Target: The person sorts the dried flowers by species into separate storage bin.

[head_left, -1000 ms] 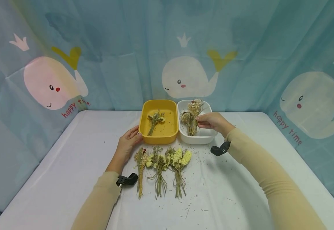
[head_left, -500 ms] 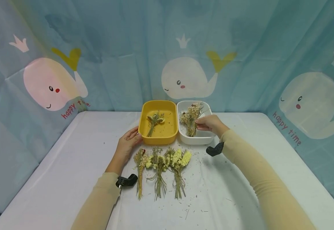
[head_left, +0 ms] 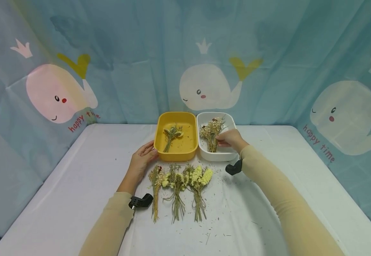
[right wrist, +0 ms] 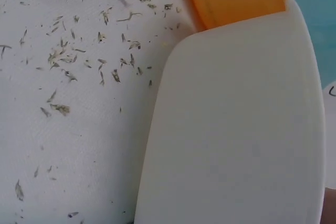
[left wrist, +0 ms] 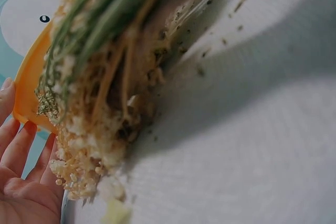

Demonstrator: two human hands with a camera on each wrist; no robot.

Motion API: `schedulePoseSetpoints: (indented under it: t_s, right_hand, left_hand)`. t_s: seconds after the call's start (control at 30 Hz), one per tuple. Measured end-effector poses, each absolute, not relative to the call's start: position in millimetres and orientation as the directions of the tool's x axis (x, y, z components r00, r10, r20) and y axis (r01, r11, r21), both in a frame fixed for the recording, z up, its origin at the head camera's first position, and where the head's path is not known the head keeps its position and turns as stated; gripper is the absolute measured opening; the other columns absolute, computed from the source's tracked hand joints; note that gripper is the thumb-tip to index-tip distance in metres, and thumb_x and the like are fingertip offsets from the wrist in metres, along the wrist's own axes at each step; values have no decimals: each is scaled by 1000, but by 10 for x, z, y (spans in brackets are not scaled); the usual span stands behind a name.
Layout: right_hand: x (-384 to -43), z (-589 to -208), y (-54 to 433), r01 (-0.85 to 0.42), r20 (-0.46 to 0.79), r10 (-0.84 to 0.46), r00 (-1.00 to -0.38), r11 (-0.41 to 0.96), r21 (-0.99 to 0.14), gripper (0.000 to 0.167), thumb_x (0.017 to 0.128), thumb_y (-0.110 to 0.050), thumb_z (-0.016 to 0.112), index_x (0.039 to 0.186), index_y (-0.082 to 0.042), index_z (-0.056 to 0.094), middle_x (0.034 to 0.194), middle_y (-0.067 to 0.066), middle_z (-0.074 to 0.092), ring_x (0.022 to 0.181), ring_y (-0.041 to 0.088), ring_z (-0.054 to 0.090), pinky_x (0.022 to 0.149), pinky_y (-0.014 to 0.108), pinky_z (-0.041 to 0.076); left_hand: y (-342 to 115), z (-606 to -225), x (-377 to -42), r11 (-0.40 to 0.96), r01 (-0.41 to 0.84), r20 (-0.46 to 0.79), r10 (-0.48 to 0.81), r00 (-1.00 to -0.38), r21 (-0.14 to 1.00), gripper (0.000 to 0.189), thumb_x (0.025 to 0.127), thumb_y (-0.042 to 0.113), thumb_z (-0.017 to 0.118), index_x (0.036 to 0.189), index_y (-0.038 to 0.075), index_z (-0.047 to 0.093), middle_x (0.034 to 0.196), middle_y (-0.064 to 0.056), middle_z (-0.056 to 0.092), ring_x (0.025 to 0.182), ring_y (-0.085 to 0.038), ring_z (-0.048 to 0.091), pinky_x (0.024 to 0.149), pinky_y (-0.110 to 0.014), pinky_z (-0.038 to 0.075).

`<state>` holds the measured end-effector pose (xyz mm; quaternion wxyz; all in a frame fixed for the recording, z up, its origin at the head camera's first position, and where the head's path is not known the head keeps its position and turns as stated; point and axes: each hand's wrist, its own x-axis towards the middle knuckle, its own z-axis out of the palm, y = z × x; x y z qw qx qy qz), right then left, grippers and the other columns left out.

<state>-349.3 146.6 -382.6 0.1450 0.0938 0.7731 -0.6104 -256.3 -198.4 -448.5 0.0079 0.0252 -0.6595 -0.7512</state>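
Note:
My right hand (head_left: 232, 138) reaches into the white box (head_left: 218, 156) and pinches the stems of a dried flower bunch (head_left: 217, 124) with pale blooms. A similar bunch (head_left: 205, 131) lies right beside it on the left. In the right wrist view the box's outer wall (right wrist: 231, 129) hides nearly all of that hand. My left hand (head_left: 140, 160) touches the near left corner of the yellow box (head_left: 177, 157), its fingers (left wrist: 21, 148) fairly straight. Inside that box a small bunch with spiky heads (head_left: 173, 133) leans on the left side.
Before the boxes lie a thin straw-coloured bunch (head_left: 155, 192), a cream-and-green bunch (head_left: 176, 188) and a bright yellow bunch (head_left: 199, 185). Bits of stem and leaf (right wrist: 68, 72) are scattered over the white table (head_left: 86, 199). A blue whale-print curtain (head_left: 134, 89) surrounds the table.
My right hand has moved down and slightly left, lowering its bunch against the other one in the white box. The left hand has stayed at the yellow box.

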Motion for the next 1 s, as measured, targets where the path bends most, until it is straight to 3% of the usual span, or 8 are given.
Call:
schedulePoseSetpoints:
  t_s: [0.17,0.7,1.0]
  right_hand:
    - [-3515,-3867,1437,323,-334,-4,-943,239,-916,28,93,0,66,118,12,62,68,0,65,58,9,65,66,23,64]
    - [-3476,-3888,1424,311,-303,71,-950,241,-919,18,91,0,68,107,7,64,70,-2,62,57,7,65,79,29,65]
    - [-3434,-3855,1431,318,-310,73,-948,239,-917,32,92,-2,68,121,11,62,71,-1,64,60,7,66,88,34,63]
  left_hand:
    - [-1980,-4478,-2561,-136,-29,-36,-54,-998,990,58,98,11,63,152,11,41,158,-10,41,141,-29,46,100,-23,55]
    - [-1983,-4480,-2561,-133,-24,-30,-46,-998,991,58,98,14,63,152,12,41,157,-8,43,140,-28,47,99,-22,56]
    - [-1984,-4476,-2554,-139,-17,-23,-38,-999,990,59,98,15,64,153,12,40,158,-9,42,141,-29,46,100,-22,55]
